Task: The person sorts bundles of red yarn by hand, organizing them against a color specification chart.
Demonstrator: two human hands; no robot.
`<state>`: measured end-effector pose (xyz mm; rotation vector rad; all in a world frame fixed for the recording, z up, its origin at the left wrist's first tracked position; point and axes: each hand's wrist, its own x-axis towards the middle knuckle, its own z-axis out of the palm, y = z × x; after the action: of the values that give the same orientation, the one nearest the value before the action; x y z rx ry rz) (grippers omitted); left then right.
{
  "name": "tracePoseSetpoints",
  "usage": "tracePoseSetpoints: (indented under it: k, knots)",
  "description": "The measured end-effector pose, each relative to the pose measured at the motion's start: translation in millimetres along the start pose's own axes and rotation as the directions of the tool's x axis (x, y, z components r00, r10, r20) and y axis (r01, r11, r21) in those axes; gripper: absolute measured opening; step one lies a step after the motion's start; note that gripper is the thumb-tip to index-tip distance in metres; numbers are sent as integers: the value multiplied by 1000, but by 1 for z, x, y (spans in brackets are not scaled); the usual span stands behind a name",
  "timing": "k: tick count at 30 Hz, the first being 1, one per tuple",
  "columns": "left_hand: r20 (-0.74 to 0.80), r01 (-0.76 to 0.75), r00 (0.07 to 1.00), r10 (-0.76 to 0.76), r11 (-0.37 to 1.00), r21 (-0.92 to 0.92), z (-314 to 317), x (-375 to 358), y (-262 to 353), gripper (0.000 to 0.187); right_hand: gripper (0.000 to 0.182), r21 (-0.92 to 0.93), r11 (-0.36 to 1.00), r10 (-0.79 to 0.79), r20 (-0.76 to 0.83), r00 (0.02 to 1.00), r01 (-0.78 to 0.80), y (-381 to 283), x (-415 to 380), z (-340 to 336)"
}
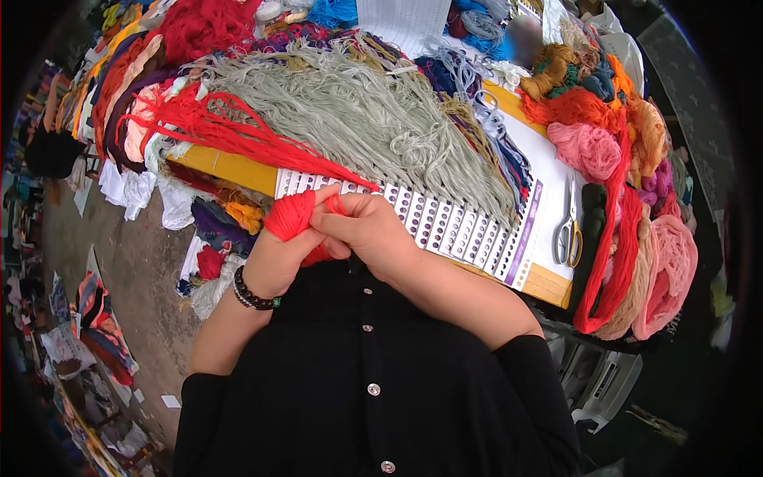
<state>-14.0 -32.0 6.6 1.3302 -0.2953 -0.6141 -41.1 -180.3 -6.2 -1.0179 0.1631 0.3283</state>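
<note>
Red thread (288, 215) is wound in a thick band around my left hand (278, 258), whose fingers are closed. My right hand (372, 230) pinches a loop of the same red thread close against the left fingertips. Just beyond both hands lies a row of white cards (445, 226) punched with holes. A bundle of red strands (246, 135) runs to the cards near my right knuckles. Grey-green strands (318, 99) spread in a wide mass from the cards across the table. The thread's free end is hidden by my fingers.
Scissors (569, 230) with grey and yellow handles lie at the table's right side. Orange, pink and red skeins (584, 151) pile up and hang there. More coloured skeins hang at the left edge. A printed sheet (401, 24) is at the back.
</note>
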Motion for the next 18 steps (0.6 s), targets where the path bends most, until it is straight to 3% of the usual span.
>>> tracePoseSetpoints:
  k: [5, 7, 8, 10, 17, 18]
  knots:
    - [-4, 3, 1000, -3, 998, 64, 1, -1, 2, 45, 11, -62, 998, 25, -15, 1000, -25, -1, 0, -3]
    - [64, 131, 990, -129, 991, -35, 0, -1, 13, 45, 10, 64, 997, 30, 48, 998, -33, -2, -1, -3]
    - [64, 131, 990, -128, 991, -35, -4, -1, 11, 45, 10, 64, 997, 29, 48, 998, -32, -4, -3, -1]
    - [90, 174, 983, -158, 963, -206, -13, -1, 6, 46, 9, 190, 982, -4, 106, 994, -16, -9, -6, 3]
    - [45, 139, 990, -133, 975, -171, -8, -1, 4, 46, 10, 194, 981, -46, 109, 993, 24, -4, -4, -2]
    - [50, 138, 990, -132, 976, -166, -8, -1, 4, 46, 10, 115, 993, -30, 100, 995, 19, -7, -5, -2]
